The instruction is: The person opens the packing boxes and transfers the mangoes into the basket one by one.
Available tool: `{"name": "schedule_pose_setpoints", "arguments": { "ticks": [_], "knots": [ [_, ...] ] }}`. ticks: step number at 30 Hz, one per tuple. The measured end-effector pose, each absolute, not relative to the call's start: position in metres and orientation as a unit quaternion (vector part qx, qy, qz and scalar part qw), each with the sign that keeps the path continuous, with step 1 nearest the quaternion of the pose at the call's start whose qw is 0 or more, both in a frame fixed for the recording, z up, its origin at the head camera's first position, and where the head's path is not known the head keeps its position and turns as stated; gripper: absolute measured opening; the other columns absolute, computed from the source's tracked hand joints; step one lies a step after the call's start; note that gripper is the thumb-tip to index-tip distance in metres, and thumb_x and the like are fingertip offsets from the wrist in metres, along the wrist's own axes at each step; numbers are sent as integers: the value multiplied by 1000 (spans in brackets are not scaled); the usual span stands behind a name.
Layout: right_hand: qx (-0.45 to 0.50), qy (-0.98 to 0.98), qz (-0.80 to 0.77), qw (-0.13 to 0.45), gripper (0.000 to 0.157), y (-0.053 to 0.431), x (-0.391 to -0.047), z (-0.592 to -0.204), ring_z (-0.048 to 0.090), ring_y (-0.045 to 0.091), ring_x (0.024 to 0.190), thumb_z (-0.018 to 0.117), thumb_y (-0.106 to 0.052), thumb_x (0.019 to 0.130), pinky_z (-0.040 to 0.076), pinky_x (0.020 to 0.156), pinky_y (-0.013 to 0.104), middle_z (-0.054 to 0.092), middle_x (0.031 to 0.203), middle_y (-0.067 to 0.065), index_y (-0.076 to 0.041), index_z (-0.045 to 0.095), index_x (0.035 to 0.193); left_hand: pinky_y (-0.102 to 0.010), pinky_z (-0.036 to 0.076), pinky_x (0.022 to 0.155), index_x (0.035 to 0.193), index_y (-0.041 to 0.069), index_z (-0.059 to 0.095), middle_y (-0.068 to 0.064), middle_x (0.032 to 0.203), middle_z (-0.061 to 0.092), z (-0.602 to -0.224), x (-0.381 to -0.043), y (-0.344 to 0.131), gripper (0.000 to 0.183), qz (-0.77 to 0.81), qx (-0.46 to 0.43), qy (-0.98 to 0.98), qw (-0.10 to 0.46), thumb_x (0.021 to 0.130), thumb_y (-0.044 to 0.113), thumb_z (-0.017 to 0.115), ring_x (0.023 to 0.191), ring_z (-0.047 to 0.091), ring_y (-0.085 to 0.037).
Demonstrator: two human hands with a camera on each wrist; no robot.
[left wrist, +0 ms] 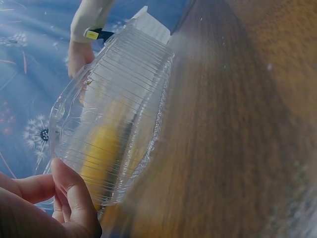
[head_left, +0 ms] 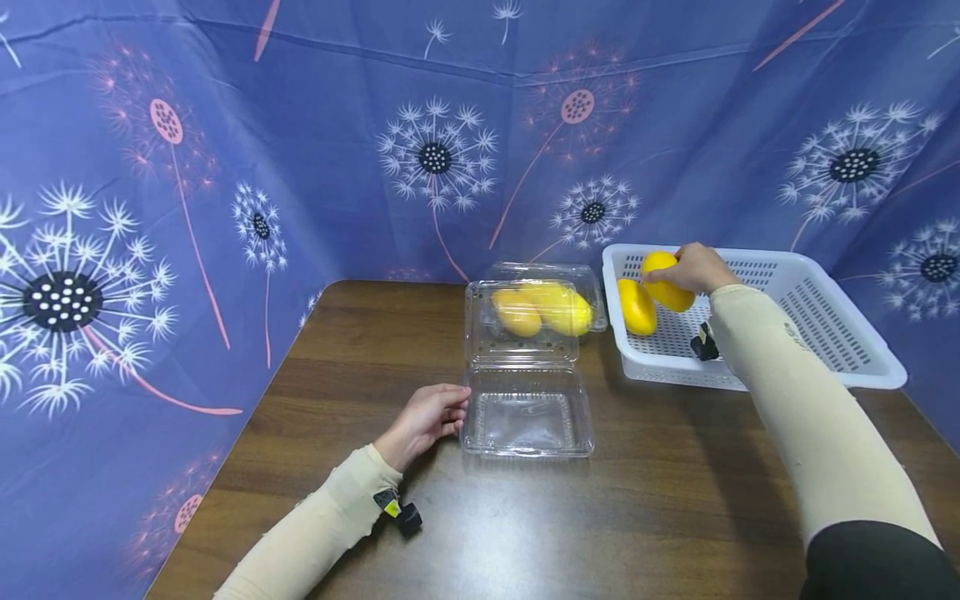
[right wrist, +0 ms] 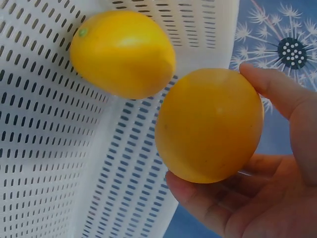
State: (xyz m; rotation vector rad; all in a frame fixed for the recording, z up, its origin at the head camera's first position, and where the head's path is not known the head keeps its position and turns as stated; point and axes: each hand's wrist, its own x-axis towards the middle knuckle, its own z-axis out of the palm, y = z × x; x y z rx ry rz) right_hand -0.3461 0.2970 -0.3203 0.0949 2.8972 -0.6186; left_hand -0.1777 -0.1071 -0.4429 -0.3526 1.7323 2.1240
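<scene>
My right hand holds a yellow mango over the left end of a white plastic basket. In the right wrist view, thumb and fingers grip the held mango from its sides. A second mango lies in the basket, with a small green stem spot visible in the right wrist view. My left hand pinches the left rim of a clear plastic clamshell box, whose lid stands raised at the back. The box's base holds no fruit.
Behind the raised lid, another clear box holds yellow fruits, seen through the plastic. Everything stands on a dark wooden table. A blue dandelion-patterned cloth hangs along the back and sides.
</scene>
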Motion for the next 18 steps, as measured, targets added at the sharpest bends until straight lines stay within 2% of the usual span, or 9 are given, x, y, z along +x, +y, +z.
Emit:
{"name": "schedule_pose_setpoints", "arguments": {
  "ticks": [6, 18],
  "knots": [
    [54, 971, -213, 94, 79, 300, -350, -325, 57, 38, 91, 65, -47, 87, 54, 72, 42, 52, 111, 32, 17, 42, 127, -14, 47, 54, 100, 2, 55, 3, 72, 56, -443, -179, -108, 9, 755, -123, 616, 188, 94, 8, 59, 58, 50, -3],
    [69, 970, -201, 117, 71, 302, -355, -330, 54, 37, 91, 63, -42, 89, 53, 82, 49, 50, 110, 30, 16, 42, 124, -16, 48, 54, 98, 3, 56, 2, 72, 56, -442, -179, -107, 6, 757, -130, 611, 192, 94, 6, 58, 58, 51, -5]
  ]
}}
